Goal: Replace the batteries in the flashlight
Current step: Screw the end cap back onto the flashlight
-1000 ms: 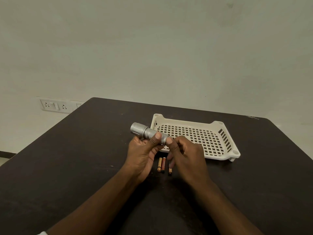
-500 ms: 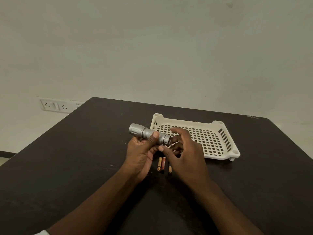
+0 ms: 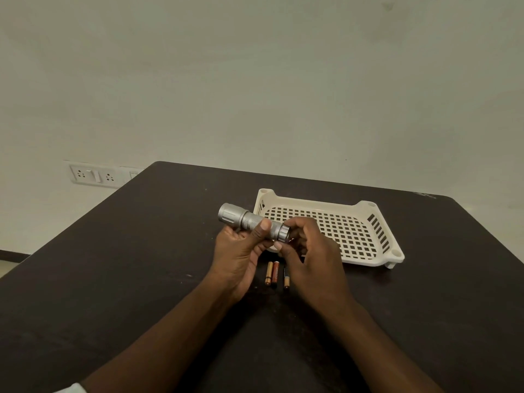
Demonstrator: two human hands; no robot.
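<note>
A silver flashlight is held level above the dark table, its head pointing left. My left hand grips its barrel, thumb across the top. My right hand has its fingertips closed around the tail cap at the flashlight's right end. Three small batteries lie on the table below the hands: a gold one, a red-brown one touching it, and a third partly hidden under my right hand.
A cream perforated plastic tray stands just behind and right of my hands, with nothing in it. A wall socket panel is on the wall at the left. The table's left edge runs diagonally.
My right hand let go of the tail end, opened briefly, then closed its fingertips on the tail cap again. The flashlight stayed in my left hand, almost unmoved.
</note>
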